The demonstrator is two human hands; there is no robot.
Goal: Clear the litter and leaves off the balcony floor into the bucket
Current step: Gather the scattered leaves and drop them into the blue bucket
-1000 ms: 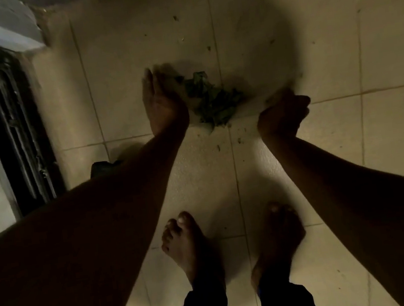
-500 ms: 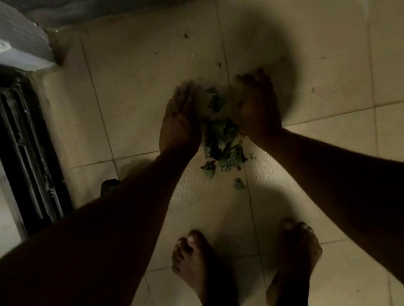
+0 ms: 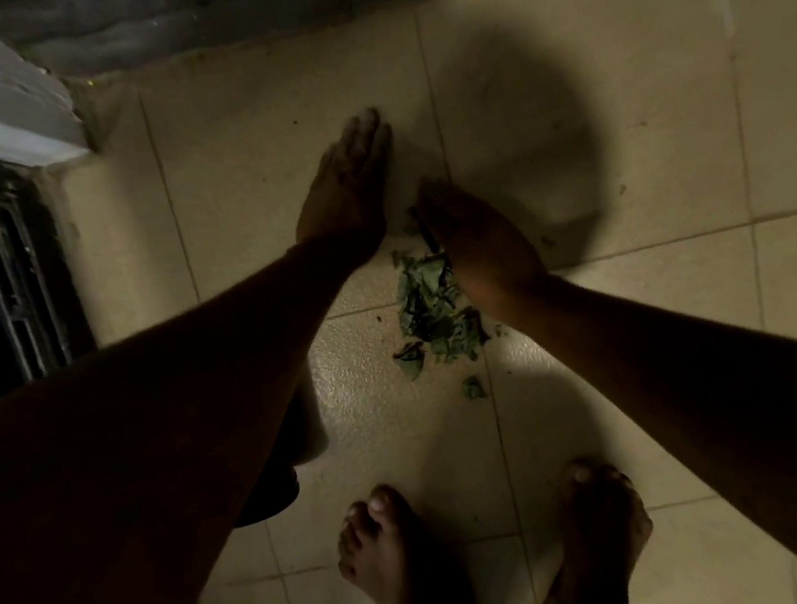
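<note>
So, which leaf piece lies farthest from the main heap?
The small lone leaf scrap, nearest the bare feet. It lies apart on the tile, below the main heap of leaves beside the right hand; the other loose bits lie closer to the heap.

Green leaves (image 3: 431, 312) on seemingly beige floor tiles (image 3: 267, 167).

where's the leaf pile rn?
In the head view, the leaf pile lies on the tiled floor at centre frame, against the heel of the right hand and ahead of the bare feet, with the left hand just beyond.
</note>
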